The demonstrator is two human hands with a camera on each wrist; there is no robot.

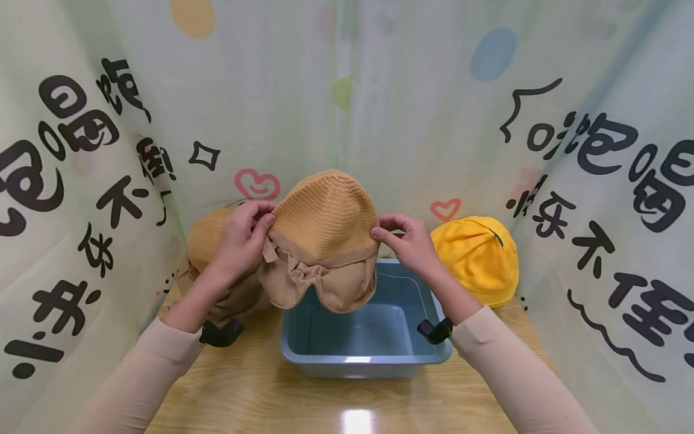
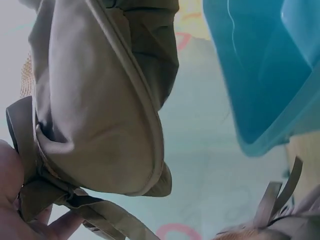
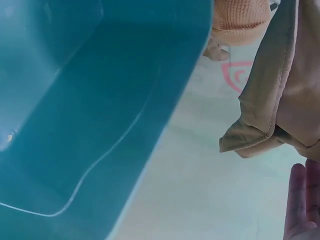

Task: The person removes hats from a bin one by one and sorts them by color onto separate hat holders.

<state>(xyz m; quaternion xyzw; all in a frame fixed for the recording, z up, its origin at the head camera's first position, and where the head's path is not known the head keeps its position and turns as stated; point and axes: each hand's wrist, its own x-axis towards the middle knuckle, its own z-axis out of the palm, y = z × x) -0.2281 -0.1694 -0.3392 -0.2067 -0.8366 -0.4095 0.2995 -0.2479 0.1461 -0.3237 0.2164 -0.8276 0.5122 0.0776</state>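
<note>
A sun hat (image 1: 328, 217) with a tan woven crown and a beige fabric brim hangs over the back of a blue basin (image 1: 368, 358). My left hand (image 1: 246, 238) pinches its left edge between thumb and fingers, beside a fabric bow. On the opposite edge my right hand (image 1: 406, 241) pinches the hat between thumb and forefinger. The left wrist view shows the beige brim (image 2: 100, 110) and its tie strap (image 2: 110, 215) close to the fingers. In the right wrist view the brim (image 3: 280, 90) droops beside the basin (image 3: 100, 100).
Another tan woven hat (image 1: 206, 241) with a beige brim sits behind my left forearm. A yellow cap (image 1: 479, 259) rests right of the basin. All stand on a wooden table (image 1: 260, 398), and a pale printed curtain (image 1: 347, 120) encloses the back and sides.
</note>
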